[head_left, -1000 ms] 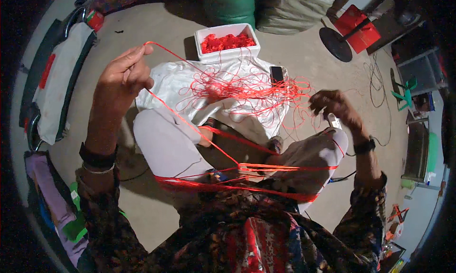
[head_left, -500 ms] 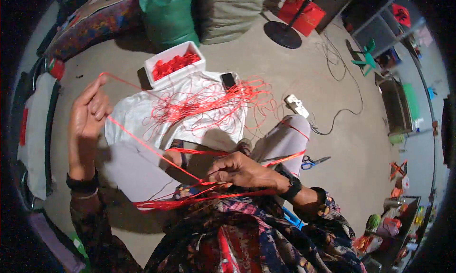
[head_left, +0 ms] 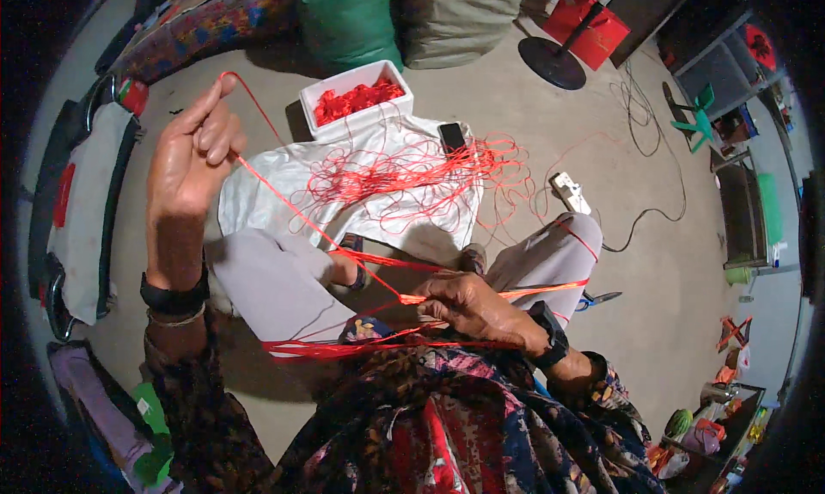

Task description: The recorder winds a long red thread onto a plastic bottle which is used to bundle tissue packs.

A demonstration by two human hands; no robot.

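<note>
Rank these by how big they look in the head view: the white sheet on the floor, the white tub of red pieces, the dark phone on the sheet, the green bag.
1. white sheet
2. green bag, partly cut off by the frame
3. white tub
4. dark phone

1. Two hands up: left hand (head_left: 191, 154), right hand (head_left: 468, 306).
2. One tangled heap of red string (head_left: 404, 176) on one white sheet (head_left: 258, 197).
3. One white tub (head_left: 354, 98) of red pieces.
4. One phone (head_left: 452, 136), one power strip (head_left: 570, 192), one pair of scissors (head_left: 599, 299).
5. Two sacks: one green sack (head_left: 348, 17), one grey sack (head_left: 460, 17).
</note>
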